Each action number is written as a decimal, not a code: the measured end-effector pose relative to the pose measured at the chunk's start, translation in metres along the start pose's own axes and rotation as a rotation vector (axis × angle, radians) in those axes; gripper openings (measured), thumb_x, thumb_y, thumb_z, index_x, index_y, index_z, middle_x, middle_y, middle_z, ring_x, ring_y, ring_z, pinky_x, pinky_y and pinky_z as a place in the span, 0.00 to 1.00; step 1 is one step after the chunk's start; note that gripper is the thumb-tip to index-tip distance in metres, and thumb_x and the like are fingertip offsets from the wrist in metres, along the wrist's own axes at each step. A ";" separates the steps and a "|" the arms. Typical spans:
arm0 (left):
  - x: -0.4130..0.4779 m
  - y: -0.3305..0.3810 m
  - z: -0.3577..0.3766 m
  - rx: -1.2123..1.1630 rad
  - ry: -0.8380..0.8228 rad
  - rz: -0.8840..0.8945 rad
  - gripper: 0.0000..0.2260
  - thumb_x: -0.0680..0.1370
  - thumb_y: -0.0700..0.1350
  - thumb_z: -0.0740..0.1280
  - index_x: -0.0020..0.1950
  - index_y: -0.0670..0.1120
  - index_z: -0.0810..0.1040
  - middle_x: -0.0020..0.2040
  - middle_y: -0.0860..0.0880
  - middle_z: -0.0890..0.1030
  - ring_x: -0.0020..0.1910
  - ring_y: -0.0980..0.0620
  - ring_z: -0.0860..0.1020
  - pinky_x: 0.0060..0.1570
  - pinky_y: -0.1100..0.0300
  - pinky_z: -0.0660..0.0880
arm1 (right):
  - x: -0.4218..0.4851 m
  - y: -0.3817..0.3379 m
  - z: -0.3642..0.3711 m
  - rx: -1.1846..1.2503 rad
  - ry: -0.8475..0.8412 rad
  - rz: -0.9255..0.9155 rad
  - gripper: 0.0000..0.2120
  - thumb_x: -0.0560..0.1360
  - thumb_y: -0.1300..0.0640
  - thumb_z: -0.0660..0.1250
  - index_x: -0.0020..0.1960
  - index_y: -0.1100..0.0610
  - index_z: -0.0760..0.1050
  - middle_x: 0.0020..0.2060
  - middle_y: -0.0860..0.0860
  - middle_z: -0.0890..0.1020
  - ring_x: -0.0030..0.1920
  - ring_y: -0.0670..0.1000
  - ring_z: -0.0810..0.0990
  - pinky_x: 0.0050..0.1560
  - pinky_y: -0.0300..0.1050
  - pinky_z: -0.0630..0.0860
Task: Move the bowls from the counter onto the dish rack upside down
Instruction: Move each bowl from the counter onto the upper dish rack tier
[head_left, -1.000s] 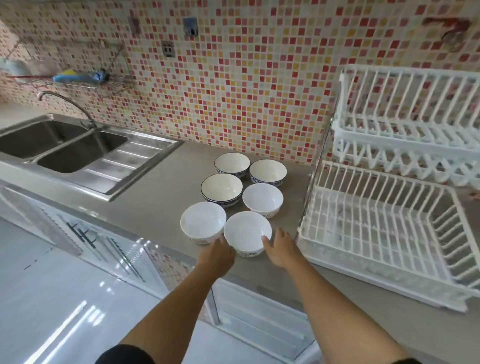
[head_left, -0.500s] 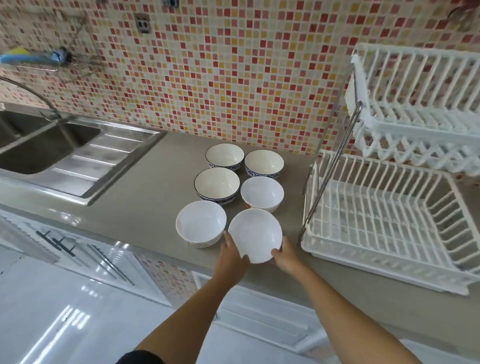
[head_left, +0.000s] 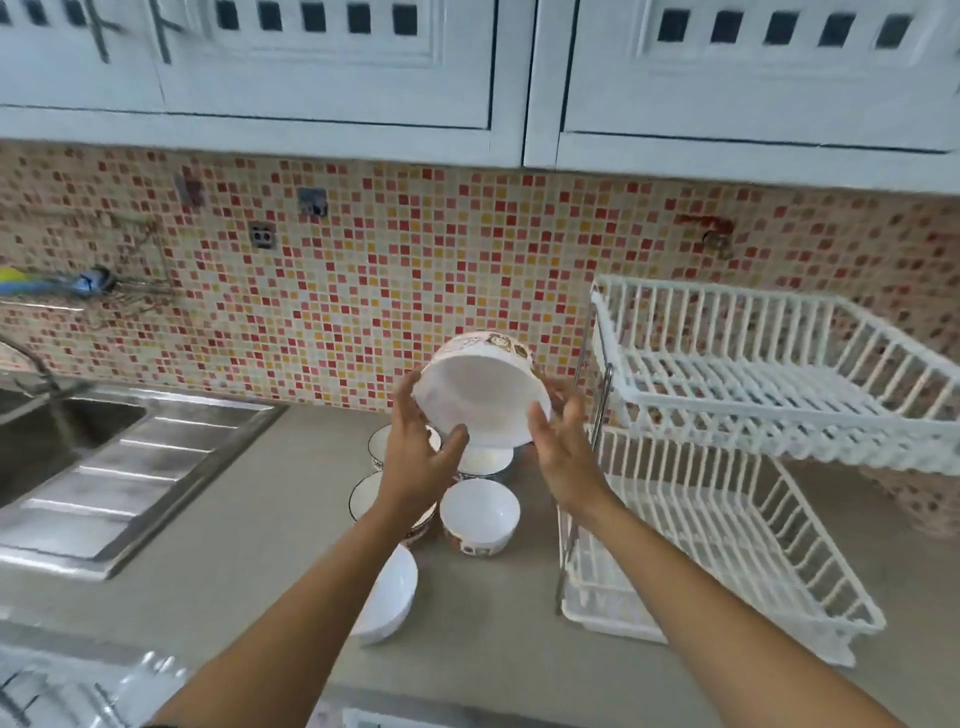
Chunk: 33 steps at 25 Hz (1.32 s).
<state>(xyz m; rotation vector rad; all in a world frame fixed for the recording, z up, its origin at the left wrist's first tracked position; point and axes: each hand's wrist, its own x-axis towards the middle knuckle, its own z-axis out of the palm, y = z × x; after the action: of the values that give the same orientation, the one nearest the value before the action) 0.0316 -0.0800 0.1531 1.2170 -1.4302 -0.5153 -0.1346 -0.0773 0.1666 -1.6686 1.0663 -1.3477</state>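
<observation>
Above the worktop (head_left: 249, 519), between both hands, one bowl (head_left: 485, 402) is held in the air, tilted so its white inside faces the camera and its printed outer wall points up and away. It is part-way through the flip, not yet upside down.

Left hand (head_left: 423, 457): fingers spread, thumb on the near rim, palm against the left side. Right hand (head_left: 563, 457): open, fingers along the right rim. Neither hand wraps the bowl; it is pinched by side pressure only.

Dish rack (head_left: 779, 374) stands just right of the bowl, two tiers, both showing no dishes. The upper tier's left edge is near the right hand.

Remaining bowls (head_left: 480, 512) sit directly below on the worktop, close together; at least four are visible, some hidden by the left forearm.

Risks, as judged:
- Glazed surface, open-palm hold, rotation under way: the bowl could slip and fall onto those below, chipping several.
- Swinging right, the rim or knuckles may strike the rack's upright rod or upper tier edge.
- Set down off-centre across the bars, an upturned bowl may tip or slide.
- Frame is motion-blurred; exact finger contact on the far side cannot be told.
</observation>
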 end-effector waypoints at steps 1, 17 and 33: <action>0.008 0.016 -0.002 -0.036 -0.022 0.045 0.31 0.73 0.46 0.68 0.68 0.59 0.52 0.67 0.47 0.69 0.58 0.52 0.74 0.55 0.67 0.76 | 0.006 -0.014 -0.008 0.035 0.006 -0.026 0.27 0.69 0.29 0.59 0.63 0.37 0.58 0.65 0.46 0.71 0.65 0.50 0.74 0.64 0.53 0.74; 0.125 0.156 0.143 0.249 -0.506 0.291 0.42 0.64 0.71 0.67 0.72 0.57 0.56 0.71 0.43 0.64 0.66 0.41 0.71 0.64 0.41 0.73 | 0.077 -0.066 -0.254 -0.268 -0.020 -0.037 0.53 0.59 0.49 0.78 0.75 0.41 0.50 0.72 0.48 0.63 0.67 0.54 0.72 0.63 0.55 0.75; 0.161 0.128 0.236 0.888 -0.826 0.101 0.48 0.66 0.58 0.75 0.76 0.45 0.51 0.66 0.43 0.73 0.62 0.43 0.74 0.58 0.52 0.73 | 0.152 0.014 -0.267 -0.935 -0.354 0.293 0.59 0.60 0.51 0.81 0.76 0.50 0.44 0.72 0.53 0.65 0.69 0.57 0.66 0.65 0.50 0.68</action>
<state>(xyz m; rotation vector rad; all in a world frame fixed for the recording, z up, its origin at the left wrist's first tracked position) -0.2052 -0.2472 0.2711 1.6897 -2.5816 -0.3098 -0.3827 -0.2328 0.2605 -2.1481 1.7691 -0.3087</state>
